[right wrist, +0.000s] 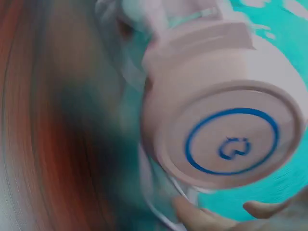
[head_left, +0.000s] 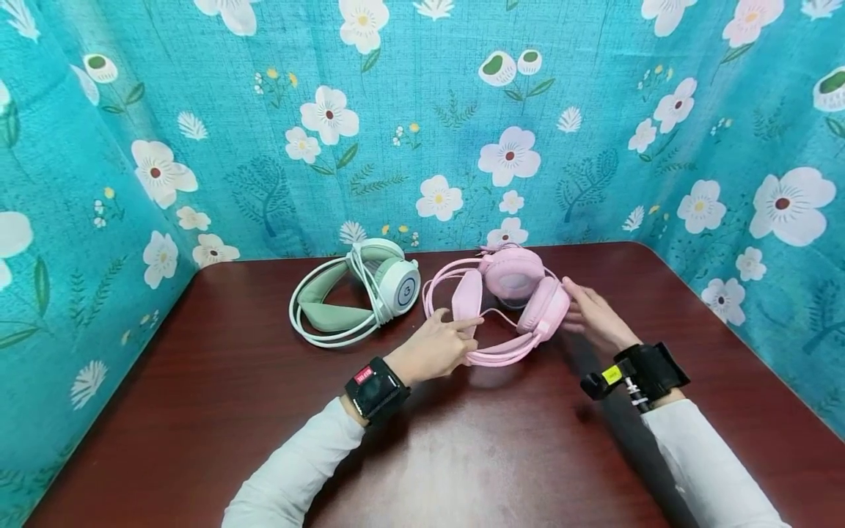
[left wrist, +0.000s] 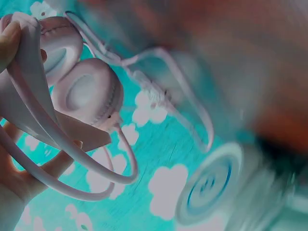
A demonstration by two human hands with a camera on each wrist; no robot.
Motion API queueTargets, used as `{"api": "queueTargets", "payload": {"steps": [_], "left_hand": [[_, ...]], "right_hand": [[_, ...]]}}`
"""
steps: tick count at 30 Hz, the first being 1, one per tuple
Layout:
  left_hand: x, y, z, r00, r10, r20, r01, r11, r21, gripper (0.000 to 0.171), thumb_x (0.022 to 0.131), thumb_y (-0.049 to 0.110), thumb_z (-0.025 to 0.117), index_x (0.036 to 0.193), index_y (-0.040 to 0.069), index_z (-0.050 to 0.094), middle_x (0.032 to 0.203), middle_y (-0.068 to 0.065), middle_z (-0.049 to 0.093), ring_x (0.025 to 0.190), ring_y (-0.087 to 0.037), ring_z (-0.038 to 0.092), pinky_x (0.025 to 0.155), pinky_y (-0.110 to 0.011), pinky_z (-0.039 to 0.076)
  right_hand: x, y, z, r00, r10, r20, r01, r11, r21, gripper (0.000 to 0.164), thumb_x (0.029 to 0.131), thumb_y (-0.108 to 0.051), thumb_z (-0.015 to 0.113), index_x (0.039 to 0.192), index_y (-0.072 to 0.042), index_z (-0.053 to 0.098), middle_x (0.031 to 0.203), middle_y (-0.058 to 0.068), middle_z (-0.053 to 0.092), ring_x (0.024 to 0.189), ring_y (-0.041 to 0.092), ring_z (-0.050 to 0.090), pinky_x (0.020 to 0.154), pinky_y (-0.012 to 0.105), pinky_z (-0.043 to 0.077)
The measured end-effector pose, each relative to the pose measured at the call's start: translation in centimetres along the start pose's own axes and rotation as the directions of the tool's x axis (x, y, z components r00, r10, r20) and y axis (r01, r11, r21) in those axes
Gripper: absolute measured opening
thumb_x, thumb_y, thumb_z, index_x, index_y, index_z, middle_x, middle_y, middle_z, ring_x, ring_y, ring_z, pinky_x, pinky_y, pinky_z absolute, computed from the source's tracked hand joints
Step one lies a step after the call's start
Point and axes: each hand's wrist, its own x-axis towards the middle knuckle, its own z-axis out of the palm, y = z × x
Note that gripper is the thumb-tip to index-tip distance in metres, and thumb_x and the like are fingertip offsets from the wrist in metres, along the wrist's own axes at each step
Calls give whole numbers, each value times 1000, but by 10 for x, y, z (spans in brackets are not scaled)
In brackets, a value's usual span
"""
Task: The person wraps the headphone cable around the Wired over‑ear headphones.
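Apparently positioning pink headphones (head_left: 515,275) toward the back of the tabletop (head_left: 462,455), holding the headband (head_left: 505,358) in the left grip (head_left: 436,346), with the right grip (head_left: 599,317) loosely spread beside an earcup (head_left: 548,312), probably needing two-handed steadying next.

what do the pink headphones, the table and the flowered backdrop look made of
The pink headphones: probably hard plastic on the outer cup, smooth with a soft sheen; the ear cushions look like padded leatherette, given their puckered seam.
The table: seemingly varnished wood or wood-look laminate, dark reddish brown with a glossy patch.
The backdrop: likely matte woven cloth, since it hangs in soft folds.
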Motion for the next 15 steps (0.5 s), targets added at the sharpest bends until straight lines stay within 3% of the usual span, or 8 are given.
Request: {"api": "queueTargets", "payload": {"steps": [2,4,7,10,12,15], "left_hand": [[-5,-1,-8,1000,9,-19,-8,1000,15,12,88,24,75,83,17,67,109,7,78,132,-12,58,94,-47,48],[-11,-3,-15,999,24,-44,-22,999,37,11,88,25,74,84,17,67,109,7,78,132,-12,58,97,-48,47],[-24,-7,-24,995,49,-86,-43,996,78,11,87,24,75,87,17,68,110,6,78,131,-13,59,100,-50,46],[-36,-10,-28,992,62,-108,-51,993,104,10,85,21,77,91,16,70,109,6,78,130,-14,61,102,-52,45],[-43,-12,-30,994,52,-98,-43,995,92,12,84,16,78,94,14,71,108,4,78,130,-15,61,104,-53,44],[-48,-13,-33,998,7,-63,-3,999,52,19,82,8,78,100,10,71,115,-1,77,131,-18,60,106,-53,43]], "right_hand": [[1,4,1,985,15,170,-51,976,210,83,104,-57,30,159,0,3,126,8,62,103,11,69,90,31,58],[-1,5,4,955,-13,297,-99,928,360,76,103,-60,30,159,-13,9,115,-6,63,98,9,70,86,30,59],[-5,3,16,903,-103,418,-145,841,521,57,103,-58,32,148,-22,25,115,-4,63,103,15,71,89,34,59],[-11,1,31,880,-186,437,-152,761,631,41,105,-50,34,136,-24,34,119,0,63,106,21,71,91,38,59],[-15,0,42,893,-224,390,-97,752,652,37,106,-46,33,136,-24,33,119,-2,61,106,20,70,90,39,60],[-22,-4,54,929,-233,286,-5,767,641,36,106,-44,33,137,-25,31,119,-5,60,105,16,70,87,39,61]]}}
